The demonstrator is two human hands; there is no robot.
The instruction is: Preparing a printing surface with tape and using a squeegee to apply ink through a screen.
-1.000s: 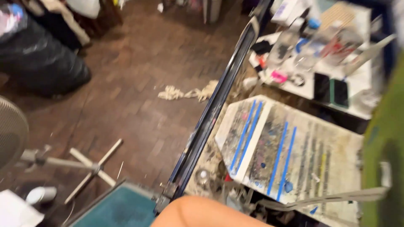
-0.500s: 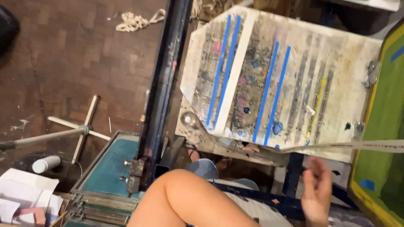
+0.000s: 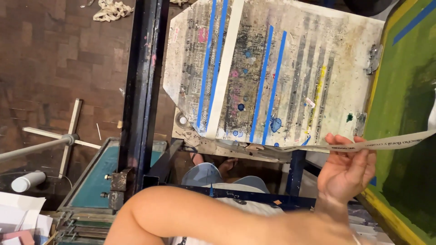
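My left hand (image 3: 347, 172) reaches across from the lower left, palm up, and pinches a long pale strip of tape (image 3: 395, 143) with small print on it. The strip runs from the near edge of a stained printing board (image 3: 318, 68) out past the right edge of the view. Several blue tape lines and one wide white tape band (image 3: 225, 68) run along the board. My right hand is out of view.
A green screen in a yellow frame (image 3: 404, 90) stands to the right. A dark metal press arm (image 3: 143, 81) runs down the left of the board above a teal screen (image 3: 97, 181). A white cross-shaped stand (image 3: 68, 136), a white canister (image 3: 27, 181), papers (image 3: 22, 213) and a rag (image 3: 111, 9) lie around the brick floor.
The view has dropped down and closer onto the board. My left hand has risen from below the strip and now pinches it.
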